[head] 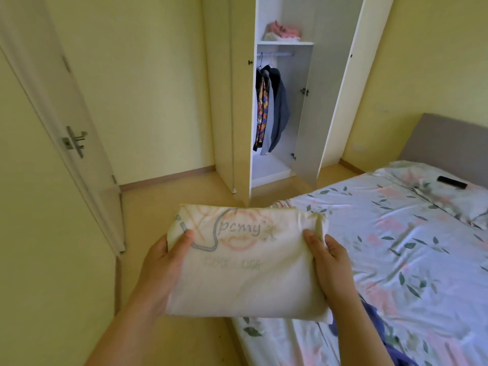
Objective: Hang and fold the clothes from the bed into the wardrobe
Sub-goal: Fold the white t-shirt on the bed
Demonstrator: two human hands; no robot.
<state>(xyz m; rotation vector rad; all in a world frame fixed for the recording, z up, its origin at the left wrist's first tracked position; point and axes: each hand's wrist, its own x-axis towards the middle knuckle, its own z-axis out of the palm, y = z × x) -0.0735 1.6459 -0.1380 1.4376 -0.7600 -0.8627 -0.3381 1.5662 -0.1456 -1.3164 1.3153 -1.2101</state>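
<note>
White folded shirt [245, 268], printed face up, is held in the air above the near corner of the bed [396, 247] and the floor beside it. Its long axis runs left to right across the view; the lettering reads upright to the person, so the top edge points toward the wardrobe [340, 88]. The left hand [161, 262] pinches the left short end and the right hand [330, 262] the right, each with the thumb on top and the fingers hidden beneath. The bed carries a floral sheet, a black object [452, 182] on the pillow and a purple cloth [375, 315] near the right forearm. The wardrobe stands open ahead: dark and patterned clothes [272, 109] hang from the rail, and a pink bundle [284, 30] lies on the shelf above. Walls are yellow; a white door [66, 114] stands at the left.
</note>
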